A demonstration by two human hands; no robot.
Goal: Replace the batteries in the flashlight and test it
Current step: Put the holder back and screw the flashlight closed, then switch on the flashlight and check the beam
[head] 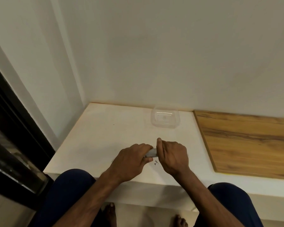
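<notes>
My knees nearest, under ledge. Left hand clamps flashlight steady; right hand wraps its other end, probably for twisting cap. Held low over ledge so parts can't drop far. Clear tub far, likely for batteries.

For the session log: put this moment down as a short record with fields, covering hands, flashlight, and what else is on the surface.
left hand: closed around one end of the flashlight
right hand: closed around the other end
flashlight: silvery, held just above the white ledge, only its middle visible
batteries: none visible
clear plastic container: open, looks empty, at the back by the wall
small dark bits: on the ledge under the hands
wooden board: to the right
</notes>
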